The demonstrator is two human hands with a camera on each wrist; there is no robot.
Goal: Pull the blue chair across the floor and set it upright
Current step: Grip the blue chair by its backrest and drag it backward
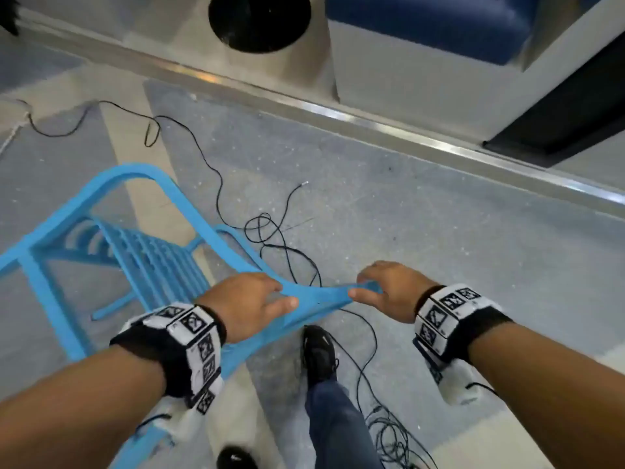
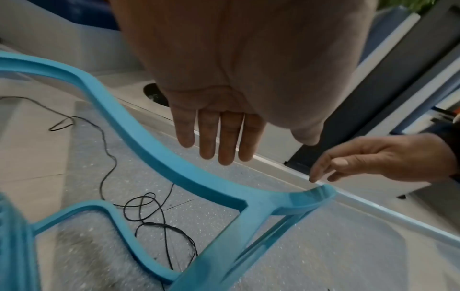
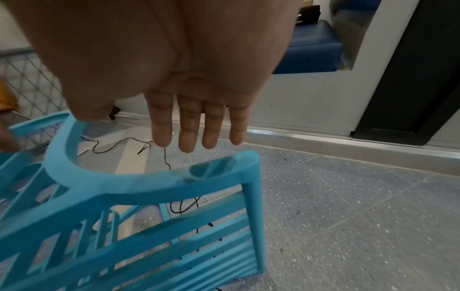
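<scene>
The light blue plastic chair (image 1: 152, 262) stands on the speckled floor, with its backrest top rail nearest me and its slatted seat beyond. My left hand (image 1: 250, 299) hovers over the spot where the armrest meets the top rail. In the left wrist view its fingers (image 2: 219, 141) are straight and sit above the blue chair (image 2: 159, 157) with a gap. My right hand (image 1: 382, 286) is at the rail's right corner. Seen from the right wrist, its fingers (image 3: 199, 128) are straight and just above the chair corner (image 3: 239, 163). Neither hand grips anything.
Loose black cables (image 1: 270, 238) trail over the floor beside the chair and round my shoe (image 1: 318, 353). A metal floor strip (image 1: 372, 120) runs diagonally beyond. Behind it stand a unit with a round black opening (image 1: 258, 20) and a dark blue padded seat (image 1: 433, 25).
</scene>
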